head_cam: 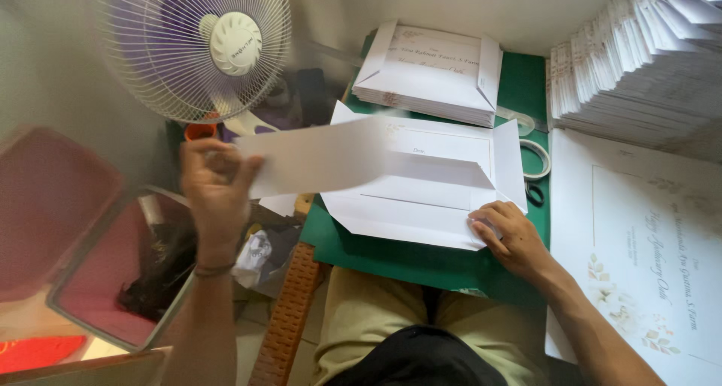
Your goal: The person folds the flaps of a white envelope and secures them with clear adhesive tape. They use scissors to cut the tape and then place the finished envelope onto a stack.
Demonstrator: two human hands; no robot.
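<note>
Paper strip (312,158) runs sideways at frame centre, pinched by left hand (216,190) fingers; right hand (511,236) (fingers flat) presses the unfolded envelope (421,198).

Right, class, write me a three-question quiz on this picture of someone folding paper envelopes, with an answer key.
1. True or false: the left hand is pressing the flat envelope down on the green mat.
2. Multiple choice: what stands at the upper left? A) a lamp B) a white fan C) a kettle
3. Fill in: the right hand rests on the lower right corner of the unfolded ____.

Key
1. False; it holds a white paper sheet up in the air by its left end.
2. B
3. envelope
</note>
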